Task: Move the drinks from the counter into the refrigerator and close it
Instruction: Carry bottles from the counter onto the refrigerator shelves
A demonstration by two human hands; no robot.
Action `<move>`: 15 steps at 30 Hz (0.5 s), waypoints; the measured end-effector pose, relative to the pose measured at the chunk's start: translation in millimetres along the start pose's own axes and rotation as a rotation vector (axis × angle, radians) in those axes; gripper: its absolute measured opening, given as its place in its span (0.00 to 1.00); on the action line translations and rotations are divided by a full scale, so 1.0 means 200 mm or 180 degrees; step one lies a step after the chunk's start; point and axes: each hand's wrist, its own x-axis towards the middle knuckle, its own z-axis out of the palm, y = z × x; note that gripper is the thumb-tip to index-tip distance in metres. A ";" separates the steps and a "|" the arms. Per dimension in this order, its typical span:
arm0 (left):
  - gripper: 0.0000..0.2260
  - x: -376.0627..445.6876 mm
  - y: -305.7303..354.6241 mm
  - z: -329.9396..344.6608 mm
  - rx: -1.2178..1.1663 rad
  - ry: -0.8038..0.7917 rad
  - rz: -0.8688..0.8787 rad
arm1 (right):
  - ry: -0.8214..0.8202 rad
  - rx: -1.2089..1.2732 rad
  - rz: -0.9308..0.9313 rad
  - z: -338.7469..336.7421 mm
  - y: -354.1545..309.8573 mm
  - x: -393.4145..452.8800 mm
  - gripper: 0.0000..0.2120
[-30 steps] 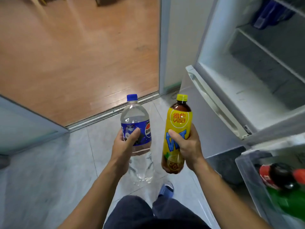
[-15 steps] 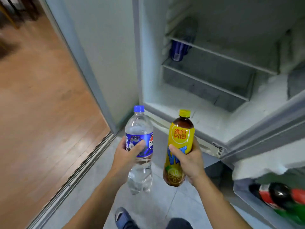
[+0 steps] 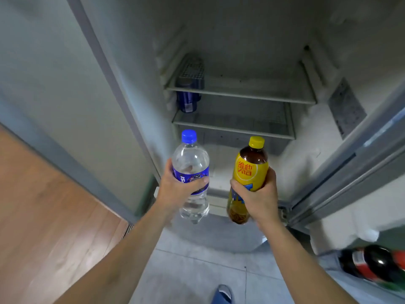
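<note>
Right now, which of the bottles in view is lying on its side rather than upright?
The dark cola bottle in the door shelf at lower right. The clear blue-capped bottle and the yellow-capped tea bottle are held upright.

Clear bottle (image 3: 190, 172), blue cap, gripped upright by left hand (image 3: 175, 189). Yellow-labelled tea bottle (image 3: 249, 178) gripped by right hand (image 3: 256, 197), just beside. Open refrigerator (image 3: 241, 62) seen at 12 o'clock; blue cans (image 3: 188, 99) on shelf at 11. Dark bottle (image 3: 372, 265) lodged in door rack at 4.
</note>
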 end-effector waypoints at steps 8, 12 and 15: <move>0.37 0.35 0.07 0.02 0.0459 0.0107 0.0273 | -0.0019 -0.0265 -0.0194 0.16 -0.03 0.27 0.37; 0.38 0.50 0.05 0.03 0.0729 -0.0006 0.0302 | -0.0085 -0.0466 -0.0092 0.24 -0.03 0.36 0.39; 0.39 0.58 0.03 0.03 0.0839 -0.0141 0.0149 | -0.0111 -0.0551 -0.0114 0.29 -0.03 0.42 0.39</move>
